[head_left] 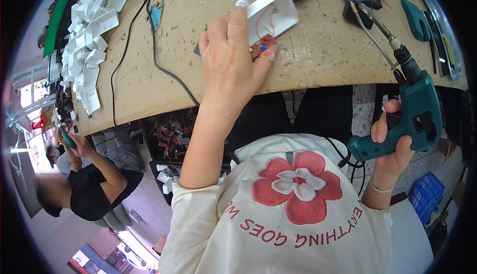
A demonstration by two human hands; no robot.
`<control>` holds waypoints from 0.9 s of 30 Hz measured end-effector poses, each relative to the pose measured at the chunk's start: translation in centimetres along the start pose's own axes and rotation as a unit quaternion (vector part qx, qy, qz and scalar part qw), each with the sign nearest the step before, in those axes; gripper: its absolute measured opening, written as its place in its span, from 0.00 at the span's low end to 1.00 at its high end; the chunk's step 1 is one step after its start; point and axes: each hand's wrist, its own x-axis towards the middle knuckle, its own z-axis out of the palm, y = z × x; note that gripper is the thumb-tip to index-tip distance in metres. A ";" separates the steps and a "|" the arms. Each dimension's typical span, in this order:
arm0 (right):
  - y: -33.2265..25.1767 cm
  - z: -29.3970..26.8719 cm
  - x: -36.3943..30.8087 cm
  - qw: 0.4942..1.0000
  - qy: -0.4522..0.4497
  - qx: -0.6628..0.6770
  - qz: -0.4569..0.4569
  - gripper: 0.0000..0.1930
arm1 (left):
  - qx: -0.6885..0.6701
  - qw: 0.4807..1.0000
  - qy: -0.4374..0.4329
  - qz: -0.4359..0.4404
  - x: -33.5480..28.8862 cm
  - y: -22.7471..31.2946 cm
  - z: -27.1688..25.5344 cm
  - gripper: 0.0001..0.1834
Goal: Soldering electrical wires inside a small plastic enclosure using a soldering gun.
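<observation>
My left hand [226,55] grips a white plastic housing [284,12] on the worktable, fingers over its far side. Its thumb presses near a small brown circuit board [258,48] with a blue part and thin red wires, at the housing's near end. A dark grey piece shows partly from under the hand. On the right, my right hand [392,132] is closed around the handle of a green soldering gun [420,107]. The gun's metal tip and thin feed tube point up and away over the table, apart from the housing.
White plastic housings [92,40] lie heaped at the far left. Black cables [156,50] cross the table. Black boxes [362,6] with red wires and boards sit along the back. A green tool [415,20] lies at the right. A co-worker [94,184] sits at the left.
</observation>
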 end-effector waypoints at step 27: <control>-0.1 -0.2 0.4 0.999 0.029 -0.022 -0.017 0.33 | 0.069 0.996 0.035 -0.053 0.6 -13.7 -9.7 0.34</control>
